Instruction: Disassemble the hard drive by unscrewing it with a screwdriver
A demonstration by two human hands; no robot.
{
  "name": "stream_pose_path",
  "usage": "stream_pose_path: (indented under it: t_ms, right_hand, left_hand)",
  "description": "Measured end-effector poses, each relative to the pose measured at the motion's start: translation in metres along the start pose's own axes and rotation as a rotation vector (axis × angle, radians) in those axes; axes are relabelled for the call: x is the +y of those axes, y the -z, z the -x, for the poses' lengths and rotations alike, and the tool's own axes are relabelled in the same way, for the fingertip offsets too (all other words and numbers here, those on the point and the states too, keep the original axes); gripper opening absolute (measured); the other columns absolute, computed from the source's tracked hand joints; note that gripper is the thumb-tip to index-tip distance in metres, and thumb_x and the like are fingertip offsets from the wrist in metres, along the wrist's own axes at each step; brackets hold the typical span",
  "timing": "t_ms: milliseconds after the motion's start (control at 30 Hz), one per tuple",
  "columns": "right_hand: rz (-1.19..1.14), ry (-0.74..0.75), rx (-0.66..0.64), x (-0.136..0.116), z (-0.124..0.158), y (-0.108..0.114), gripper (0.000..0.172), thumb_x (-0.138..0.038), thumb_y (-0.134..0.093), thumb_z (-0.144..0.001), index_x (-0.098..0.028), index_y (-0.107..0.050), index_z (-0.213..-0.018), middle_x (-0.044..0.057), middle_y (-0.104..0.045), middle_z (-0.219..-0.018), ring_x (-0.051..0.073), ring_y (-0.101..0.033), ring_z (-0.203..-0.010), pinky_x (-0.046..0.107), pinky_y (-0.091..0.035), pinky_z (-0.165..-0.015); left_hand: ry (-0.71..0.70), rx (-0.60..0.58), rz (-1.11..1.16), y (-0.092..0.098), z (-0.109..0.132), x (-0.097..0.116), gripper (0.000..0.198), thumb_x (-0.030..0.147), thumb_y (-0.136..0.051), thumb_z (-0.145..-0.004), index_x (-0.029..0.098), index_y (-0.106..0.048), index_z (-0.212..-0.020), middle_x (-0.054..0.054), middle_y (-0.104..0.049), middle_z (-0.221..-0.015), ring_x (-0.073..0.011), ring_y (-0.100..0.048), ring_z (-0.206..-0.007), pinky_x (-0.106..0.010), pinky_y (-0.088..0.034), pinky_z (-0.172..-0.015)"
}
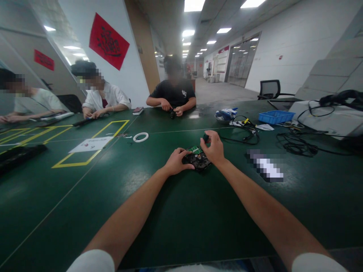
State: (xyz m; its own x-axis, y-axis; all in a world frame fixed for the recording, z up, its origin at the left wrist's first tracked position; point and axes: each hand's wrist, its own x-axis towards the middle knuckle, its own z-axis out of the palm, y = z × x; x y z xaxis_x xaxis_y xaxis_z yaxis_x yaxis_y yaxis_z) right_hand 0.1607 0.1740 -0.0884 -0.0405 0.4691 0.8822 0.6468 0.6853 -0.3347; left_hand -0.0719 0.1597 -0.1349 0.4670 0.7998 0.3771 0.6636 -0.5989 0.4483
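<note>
An opened black electronic device (198, 161) with a green circuit board (196, 150) along its far side lies on the table in front of me. My left hand (178, 161) grips its left edge, thumb over the near side and fingers at the back. In my right hand (213, 148), the fingers are closed around the dark handle of a screwdriver (206, 138), held upright over the device's right side. My palm hides the lower part of that tool, so I cannot tell whether its tip touches the device.
A white ring (141, 137) and a paper sheet (91, 144) lie left on the green table (170, 219). To the right are a phone (265, 166), black cables (300, 145), a blue tray (276, 117) and a bowl (225, 115). Several people sit opposite; one (172, 92) handles a dark object.
</note>
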Motion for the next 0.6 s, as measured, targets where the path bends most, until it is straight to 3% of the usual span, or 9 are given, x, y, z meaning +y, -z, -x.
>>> stream_pose_path:
  t_ms: [267,467,600]
  right_hand:
    - [0.036,-0.019,-0.044,-0.003,0.005,0.003,0.038,-0.036,-0.055,-0.095,-0.022,-0.048,-0.130,0.012,-0.059,-0.112,0.025,-0.063,-0.092,0.044,-0.059,-0.078]
    - [-0.006,-0.055,-0.035,0.002,0.007,-0.001,0.047,-0.033,-0.055,-0.093,-0.020,-0.042,-0.136,0.016,-0.058,-0.122,0.029,-0.064,-0.101,0.047,-0.060,-0.082]
    - [-0.014,-0.091,-0.039,0.003,0.009,-0.002,0.049,-0.034,-0.056,-0.093,-0.020,-0.042,-0.138,0.016,-0.059,-0.124,0.028,-0.066,-0.101,0.046,-0.060,-0.082]
  left_hand:
    - [0.011,-0.004,0.011,0.003,-0.001,0.002,0.084,0.068,-0.081,-0.064,0.031,-0.059,-0.136,-0.012,-0.053,-0.126,-0.0327,-0.054,-0.119,-0.051,-0.045,-0.103]
    - [0.022,-0.024,0.062,0.005,0.002,0.003,0.084,0.063,-0.085,-0.062,0.030,-0.060,-0.135,-0.012,-0.054,-0.129,-0.0333,-0.053,-0.122,-0.052,-0.044,-0.105]
    - [0.013,0.104,0.161,0.023,-0.008,0.018,0.068,0.054,-0.078,-0.078,0.025,-0.058,-0.135,-0.011,-0.058,-0.128,-0.0293,-0.052,-0.124,-0.049,-0.042,-0.108]
